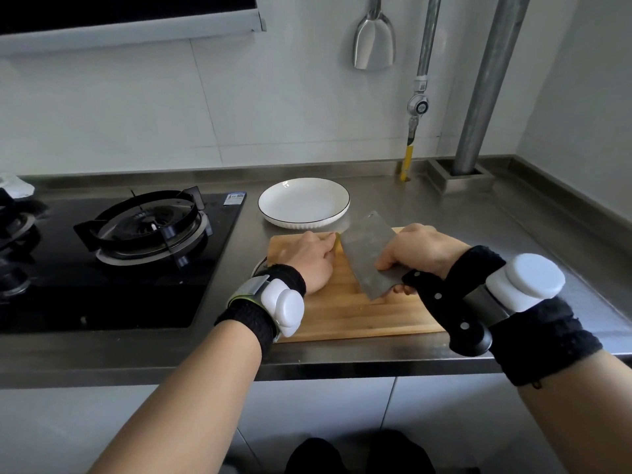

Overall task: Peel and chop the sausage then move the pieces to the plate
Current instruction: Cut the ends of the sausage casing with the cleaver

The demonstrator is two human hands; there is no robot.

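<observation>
A wooden cutting board (342, 313) lies on the steel counter. My left hand (309, 260) rests on the board's far left part with its fingers curled down over the sausage (338, 241), of which only a thin yellowish sliver shows at my fingertips. My right hand (419, 249) grips a steel cleaver (367, 254) at the top of its blade. The blade stands tilted on the board right against my left fingertips, and its black handle (455, 316) points back toward me. An empty white plate (273, 213) with a dark rim sits just behind the board.
A black gas hob (147, 227) with burners fills the counter left of the board. A metal scoop (373, 39) hangs on the tiled wall, and pipes (478, 107) stand at the back right. The curved white edge of some object (257, 265) peeks out beside my left wrist.
</observation>
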